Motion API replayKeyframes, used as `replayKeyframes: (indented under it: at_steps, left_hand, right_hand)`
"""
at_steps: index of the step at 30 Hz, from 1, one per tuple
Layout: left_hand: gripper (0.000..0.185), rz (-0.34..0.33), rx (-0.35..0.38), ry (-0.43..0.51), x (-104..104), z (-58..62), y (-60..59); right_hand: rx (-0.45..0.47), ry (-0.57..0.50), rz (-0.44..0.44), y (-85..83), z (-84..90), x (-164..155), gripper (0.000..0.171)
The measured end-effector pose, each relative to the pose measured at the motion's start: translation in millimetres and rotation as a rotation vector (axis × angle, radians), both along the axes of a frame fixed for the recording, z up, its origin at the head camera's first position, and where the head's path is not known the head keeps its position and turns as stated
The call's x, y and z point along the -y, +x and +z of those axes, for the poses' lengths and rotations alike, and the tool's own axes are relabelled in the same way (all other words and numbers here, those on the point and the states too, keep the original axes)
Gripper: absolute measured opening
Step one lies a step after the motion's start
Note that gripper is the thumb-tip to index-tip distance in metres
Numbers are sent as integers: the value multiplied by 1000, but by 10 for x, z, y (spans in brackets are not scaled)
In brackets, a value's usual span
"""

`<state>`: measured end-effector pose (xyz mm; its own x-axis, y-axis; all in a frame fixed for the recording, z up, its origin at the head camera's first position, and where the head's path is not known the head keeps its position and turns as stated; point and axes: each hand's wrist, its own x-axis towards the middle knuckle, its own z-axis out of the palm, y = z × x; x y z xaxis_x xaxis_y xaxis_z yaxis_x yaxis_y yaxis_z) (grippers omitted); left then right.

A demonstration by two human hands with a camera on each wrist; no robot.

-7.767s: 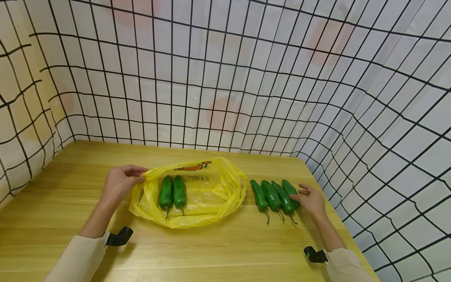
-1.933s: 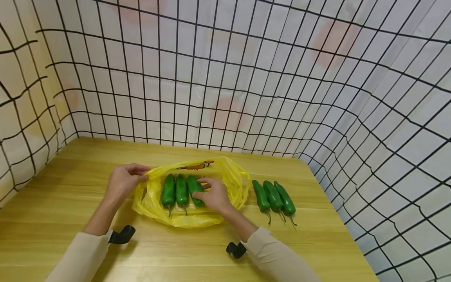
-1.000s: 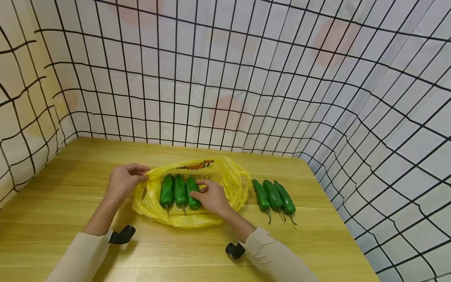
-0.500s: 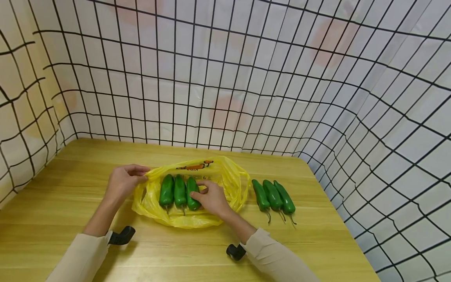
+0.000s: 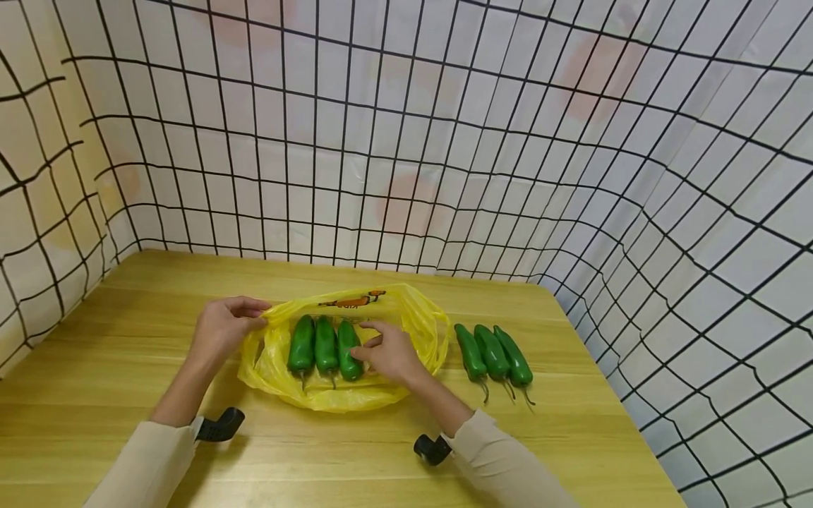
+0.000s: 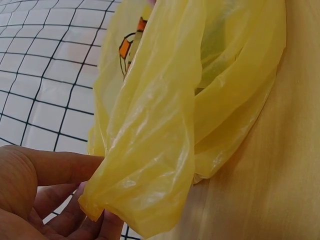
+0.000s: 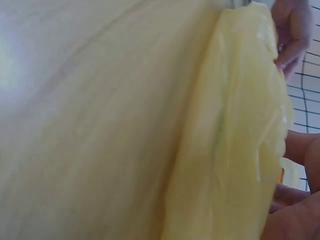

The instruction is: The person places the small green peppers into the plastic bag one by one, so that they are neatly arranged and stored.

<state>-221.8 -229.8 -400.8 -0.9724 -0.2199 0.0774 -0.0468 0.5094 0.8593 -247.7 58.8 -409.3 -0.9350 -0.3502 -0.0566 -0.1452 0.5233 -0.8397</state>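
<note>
Only head view shows peppers (image 5: pixel 325 346); left fingers (image 6: pixel 75 167) pinch the bag (image 6: pixel 165 115); right fingers (image 5: pixel 371 343) apart.

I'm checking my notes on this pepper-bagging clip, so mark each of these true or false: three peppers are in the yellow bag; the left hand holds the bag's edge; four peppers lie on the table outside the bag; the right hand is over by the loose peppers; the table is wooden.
1. Three peppers are in the yellow bag. True.
2. The left hand holds the bag's edge. True; it grips the left rim.
3. Four peppers lie outside the bag. False: three loose peppers lie on the table, right of the bag.
4. The right hand is by the loose peppers. False: it is inside the bag, fingertips at the rightmost bagged pepper.
5. The table is wooden. True.
</note>
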Motion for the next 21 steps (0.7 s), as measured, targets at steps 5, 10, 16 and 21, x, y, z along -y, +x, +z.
replayKeyframes:
  at_steps: [5,10,16,21]
  left_hand:
    - [27,-3,7,20,-4,0,1]
    - [27,-8,12,23,-5,-1,-11]
    - [27,-5,10,32,-2,-1,-10]
    - [28,-6,18,40,-10,6,-9]
  right_hand:
    - [-19,-25,4,-16,123,-82,56]
    - [-47,-44,-11,-23,270,-207,53]
    - [-109,-27,-44,6,456,-388,55]
    - [-149,-29,-79,17,576,-554,58]
